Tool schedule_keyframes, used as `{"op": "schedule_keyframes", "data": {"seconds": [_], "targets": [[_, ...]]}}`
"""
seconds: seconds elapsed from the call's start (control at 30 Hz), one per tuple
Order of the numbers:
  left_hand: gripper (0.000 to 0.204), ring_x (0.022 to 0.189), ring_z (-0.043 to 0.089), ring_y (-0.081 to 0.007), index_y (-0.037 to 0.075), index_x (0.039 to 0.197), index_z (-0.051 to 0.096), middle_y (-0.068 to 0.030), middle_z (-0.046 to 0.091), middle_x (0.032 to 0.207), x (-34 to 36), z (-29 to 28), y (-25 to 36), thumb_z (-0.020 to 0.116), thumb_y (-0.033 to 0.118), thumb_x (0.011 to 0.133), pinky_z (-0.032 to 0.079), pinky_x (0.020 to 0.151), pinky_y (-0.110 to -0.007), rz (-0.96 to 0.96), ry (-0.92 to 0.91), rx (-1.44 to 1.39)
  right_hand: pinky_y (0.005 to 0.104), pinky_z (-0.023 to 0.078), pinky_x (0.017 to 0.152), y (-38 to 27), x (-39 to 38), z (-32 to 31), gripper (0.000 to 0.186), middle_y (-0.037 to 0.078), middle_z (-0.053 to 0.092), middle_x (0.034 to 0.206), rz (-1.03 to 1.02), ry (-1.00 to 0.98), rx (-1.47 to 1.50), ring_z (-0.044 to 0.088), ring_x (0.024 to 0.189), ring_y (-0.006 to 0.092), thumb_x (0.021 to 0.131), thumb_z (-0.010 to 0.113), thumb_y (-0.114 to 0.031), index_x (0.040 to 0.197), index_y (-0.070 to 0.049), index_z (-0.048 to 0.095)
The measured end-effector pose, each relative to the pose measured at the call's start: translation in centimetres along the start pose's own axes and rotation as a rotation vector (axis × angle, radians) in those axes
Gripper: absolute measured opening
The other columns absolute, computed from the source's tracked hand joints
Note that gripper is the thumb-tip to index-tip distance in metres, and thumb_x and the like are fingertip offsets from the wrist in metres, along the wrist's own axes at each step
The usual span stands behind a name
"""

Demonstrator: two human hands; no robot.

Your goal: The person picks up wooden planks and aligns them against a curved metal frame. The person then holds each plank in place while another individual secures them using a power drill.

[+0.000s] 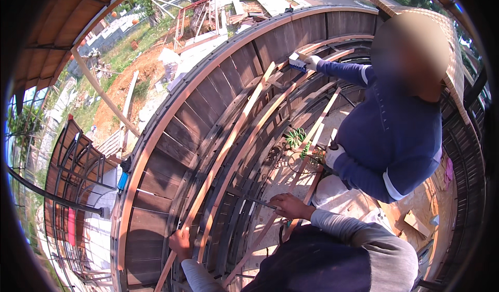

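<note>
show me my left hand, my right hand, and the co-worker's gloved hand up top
left hand (180, 241), head view, back of hand.
right hand (289, 206), head view, knuckles.
co-worker's gloved hand (312, 62), head view, glove's back.

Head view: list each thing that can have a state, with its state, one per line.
left hand: gripping a wooden batten at its lower end
right hand: closed around a thin dark tool, held over the battens
roof framework: open, battens bare above the boarded strip
dark roof boards: laid side by side along the edge
co-worker's gloved hand: holding a small box against the battens
</note>
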State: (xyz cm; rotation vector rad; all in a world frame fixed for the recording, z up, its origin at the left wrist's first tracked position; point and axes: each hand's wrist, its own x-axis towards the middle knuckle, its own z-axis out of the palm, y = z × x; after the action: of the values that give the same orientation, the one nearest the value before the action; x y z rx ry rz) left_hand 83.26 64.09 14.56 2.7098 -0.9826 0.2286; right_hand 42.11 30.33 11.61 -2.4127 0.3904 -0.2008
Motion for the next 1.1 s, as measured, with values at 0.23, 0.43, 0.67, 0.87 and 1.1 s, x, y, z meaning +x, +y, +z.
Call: {"op": "schedule_keyframes", "data": {"seconds": [0.23, 0.43, 0.67, 0.87, 1.1], "targets": [[0.040, 0.067, 0.064, -0.0451, 0.005, 0.079, 0.070, -0.0206, 0.067, 0.072, -2.5, 3.1, -2.9, 0.073, 0.043, 0.091, 0.047, 0.060, -0.058, 0.202, 0.401, -0.022, 0.0506, 0.044, 0.110, 0.6, 0.8, 1.0, 0.050, 0.012, 0.059, 0.140, -0.021, -0.045, -0.030, 0.057, 0.132, 0.0336, 0.092, 0.073, -0.025, 0.139, -0.011, 0.060], [0.040, 0.065, 0.064, -0.0449, 0.005, 0.077, 0.069, -0.0206, 0.066, 0.070, -3.4, 1.8, -0.1, 0.073, 0.043, 0.091, 0.047, 0.059, -0.058, 0.031, 0.166, -0.063, 0.0511, 0.046, 0.107, 1.0, 0.5, 0.2, 0.052, 0.011, 0.061, 0.136, -0.026, -0.026, -0.048, 0.059, 0.129, 0.0335, 0.093, 0.072, -0.027, 0.142, -0.013, 0.058], [0.041, 0.062, 0.063, -0.0446, 0.006, 0.075, 0.067, -0.0206, 0.064, 0.067, -3.9, 1.3, 0.6, 0.073, 0.043, 0.091, 0.047, 0.058, -0.057, -0.025, 0.091, -0.114, 0.0516, 0.046, 0.107, 2.3, 0.9, 1.1, 0.049, 0.011, 0.060, 0.136, 0.022, -0.066, -0.080, 0.059, 0.128, 0.0341, 0.093, 0.072, -0.028, 0.138, -0.013, 0.060], [0.043, 0.063, 0.065, -0.0440, 0.005, 0.072, 0.066, -0.0209, 0.065, 0.067, -4.6, 0.2, -0.3, 0.073, 0.044, 0.090, 0.047, 0.056, -0.055, -0.059, 0.023, 0.004, 0.0514, 0.044, 0.110, 1.5, 1.6, 0.0, 0.051, 0.011, 0.059, 0.140, 0.034, -0.086, -0.079, 0.056, 0.133, 0.0329, 0.092, 0.073, -0.024, 0.140, -0.014, 0.058], [0.043, 0.062, 0.064, -0.0436, 0.008, 0.072, 0.066, -0.0197, 0.063, 0.065, -4.7, 1.1, -1.2, 0.075, 0.046, 0.088, 0.047, 0.056, -0.055, -0.047, 0.032, 0.005, 0.0520, 0.044, 0.110, 0.8, 1.0, -0.3, 0.052, 0.012, 0.060, 0.140, 0.047, -0.095, -0.039, 0.057, 0.133, 0.0336, 0.092, 0.074, -0.023, 0.140, -0.011, 0.059]]}}
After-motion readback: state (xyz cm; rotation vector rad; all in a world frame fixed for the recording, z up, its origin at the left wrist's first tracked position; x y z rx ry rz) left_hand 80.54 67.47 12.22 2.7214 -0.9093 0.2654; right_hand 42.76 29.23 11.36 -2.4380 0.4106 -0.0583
